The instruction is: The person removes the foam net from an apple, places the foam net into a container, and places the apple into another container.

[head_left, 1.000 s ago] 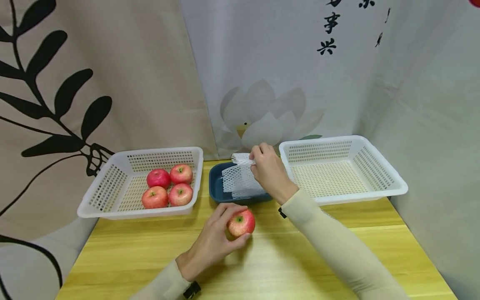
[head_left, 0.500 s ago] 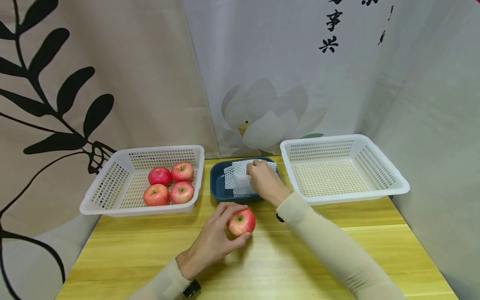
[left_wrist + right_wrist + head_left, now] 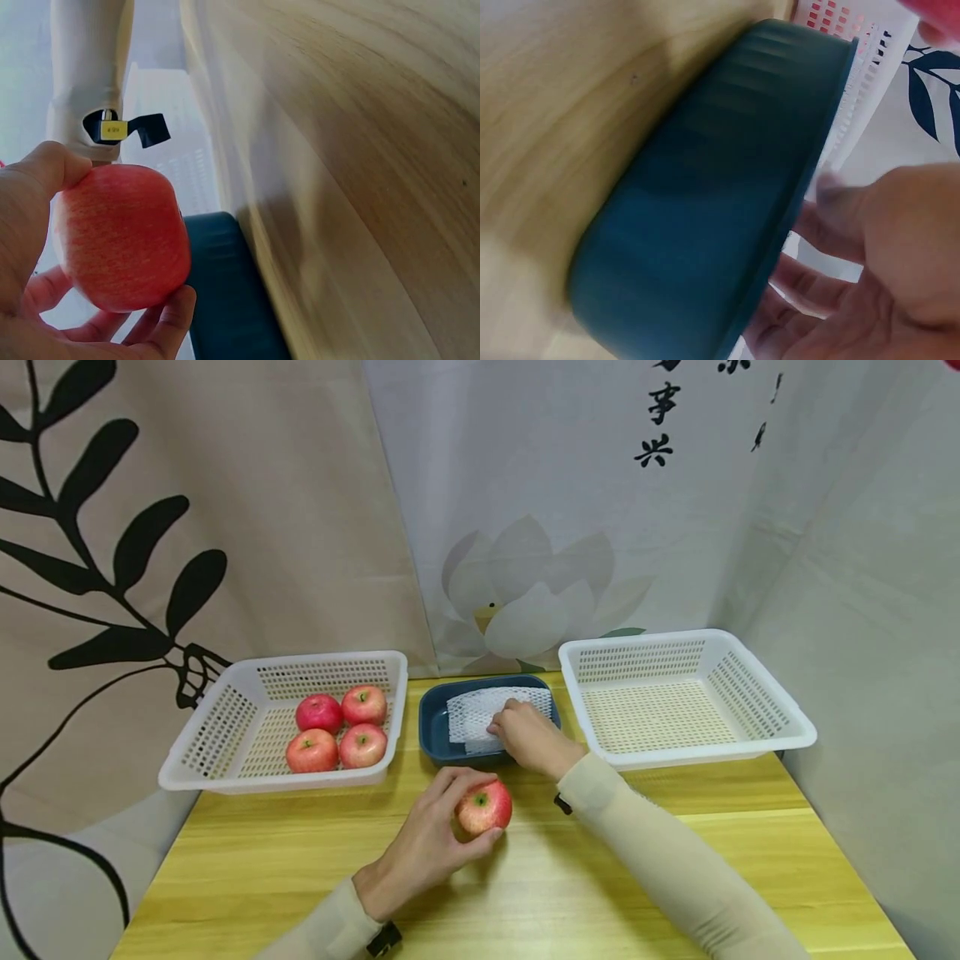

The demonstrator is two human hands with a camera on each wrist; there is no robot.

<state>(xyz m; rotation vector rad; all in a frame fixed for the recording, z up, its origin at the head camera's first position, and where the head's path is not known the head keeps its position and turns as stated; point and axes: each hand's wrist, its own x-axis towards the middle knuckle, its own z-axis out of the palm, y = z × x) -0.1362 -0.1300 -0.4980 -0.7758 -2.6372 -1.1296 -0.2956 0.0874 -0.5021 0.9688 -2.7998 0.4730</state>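
Note:
My left hand point(image 3: 426, 837) holds a red apple point(image 3: 489, 807) in front of the blue tray point(image 3: 435, 750). In the left wrist view, thumb and fingers curve round the apple point(image 3: 126, 238). Inside the tray lie white foam fruit nets point(image 3: 474, 710), spread flat. My right hand point(image 3: 534, 737) reaches over the tray's near right side, its bent fingers at the nets' near edge. From the right wrist, the tray's outer wall point(image 3: 697, 180) hides the fingertips of the right hand point(image 3: 870, 270), so whether they pinch a net cannot be seen.
At the left, a white perforated basket point(image 3: 217, 783) contains several red apples point(image 3: 337, 731). Another white basket point(image 3: 686, 753), with a bare bottom, stands at the right. Both flank the tray on the wooden table point(image 3: 600, 893), before a printed curtain point(image 3: 300, 527).
My right hand has come down with the raised net, which now lies flat in the tray, then shifted toward the near edge. The left hand and its apple have stayed in place.

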